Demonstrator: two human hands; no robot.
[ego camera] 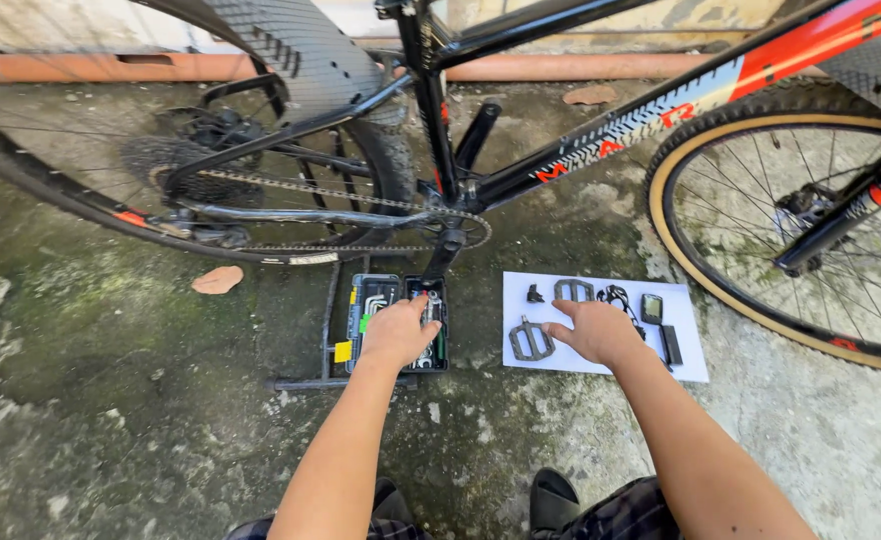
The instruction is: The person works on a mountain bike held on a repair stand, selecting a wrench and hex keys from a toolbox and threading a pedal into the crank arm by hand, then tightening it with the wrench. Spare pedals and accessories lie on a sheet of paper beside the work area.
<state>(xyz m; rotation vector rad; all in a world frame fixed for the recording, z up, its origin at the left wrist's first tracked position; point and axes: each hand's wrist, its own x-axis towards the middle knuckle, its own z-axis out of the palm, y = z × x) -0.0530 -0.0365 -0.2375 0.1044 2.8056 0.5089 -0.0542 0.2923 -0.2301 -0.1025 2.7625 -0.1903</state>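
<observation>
Dark sandals and checked trouser legs sit at six o'clock, nearest the viewer, on a stained, mossy concrete floor. Filling the whole upper half from nine to three o'clock is a black and red bicycle, held upright on a black stand, with its rear wheel at ten o'clock and a tan-walled front wheel at three o'clock; the chain runs to the crank near the centre.

A white sheet of paper lies on the floor just right of centre, carrying a flat black pedal, a second pedal at its twelve o'clock, a small black part and a small black device.

Left of the sheet, directly under the crank, an open tool case holds keys and wrenches.

The left hand rests on the tools in that case, fingers curled together over them; whether the grip is clamped on one tool cannot be told. The right hand lies over the paper, fingers spread apart, index fingertip just beside the flat black pedal, holding nothing.
</observation>
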